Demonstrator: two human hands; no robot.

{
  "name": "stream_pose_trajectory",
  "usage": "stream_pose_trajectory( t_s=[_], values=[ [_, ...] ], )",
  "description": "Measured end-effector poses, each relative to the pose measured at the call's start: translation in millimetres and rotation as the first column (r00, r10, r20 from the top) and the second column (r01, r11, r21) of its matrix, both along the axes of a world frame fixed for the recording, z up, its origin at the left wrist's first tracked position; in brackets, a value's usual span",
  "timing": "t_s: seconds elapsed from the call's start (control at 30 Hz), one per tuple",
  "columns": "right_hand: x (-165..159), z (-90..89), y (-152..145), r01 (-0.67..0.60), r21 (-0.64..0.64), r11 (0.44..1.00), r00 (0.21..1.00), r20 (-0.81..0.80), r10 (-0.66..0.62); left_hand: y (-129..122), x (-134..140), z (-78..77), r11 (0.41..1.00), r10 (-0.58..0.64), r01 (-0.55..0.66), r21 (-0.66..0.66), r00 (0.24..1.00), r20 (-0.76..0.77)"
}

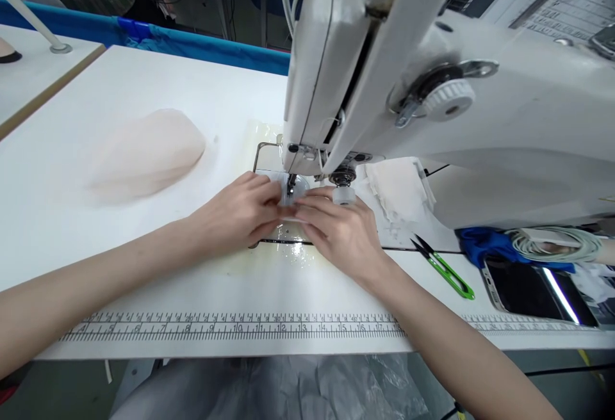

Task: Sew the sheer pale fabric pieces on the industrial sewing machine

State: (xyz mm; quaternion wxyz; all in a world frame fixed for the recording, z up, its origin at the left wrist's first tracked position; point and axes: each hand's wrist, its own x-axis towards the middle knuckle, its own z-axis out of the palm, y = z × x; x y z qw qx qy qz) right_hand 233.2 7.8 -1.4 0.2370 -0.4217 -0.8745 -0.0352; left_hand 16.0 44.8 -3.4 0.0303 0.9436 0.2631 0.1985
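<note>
The left hand (244,207) curls at the sewing machine's (310,74) foot (291,185), the right hand (343,228) lies outstretched opposite; I cannot tell whether either grasps anything.

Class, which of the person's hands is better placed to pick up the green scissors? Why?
Probably the right hand: the green scissors lie nearer it, to its right; the left hand is farther, with the right between.

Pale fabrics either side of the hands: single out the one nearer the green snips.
The right fabric, just beyond the snips; the left fabric lies past the left hand.
</note>
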Motion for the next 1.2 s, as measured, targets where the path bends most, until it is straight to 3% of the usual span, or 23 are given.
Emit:
stream_pose_trajectory(
  t_s=[0.13, 0.23, 0.37, 1.2],
  values=[
    [-3.5, 0.7, -5.3, -0.039, 0.072, 0.997, 0.995, 0.09, 0.033, -16.3, -1.3, -3.6, 0.954, 0.064, -0.043, 0.297, 0.996, -0.062],
    [-4.6, -0.9, -6.5, -0.046, 0.117, 0.992, 0.995, 0.095, 0.035, -26.6, -0.5, 0.6, 0.92, 0.141, -0.085, 0.382, 0.983, -0.121],
    [-4.3, -3.2, -6.4, -0.05, 0.163, 0.985, 0.996, 0.083, 0.037, -31.9, -0.1, 3.6, 0.924, 0.169, -0.1, 0.369, 0.973, -0.16],
    [-3.2, -8.1, 1.4, -0.056, 0.191, 0.98, 0.99, 0.135, 0.031, -17.3, -0.3, -4.9, 0.932, 0.148, -0.129, 0.338, 0.988, -0.032]
  ],
)
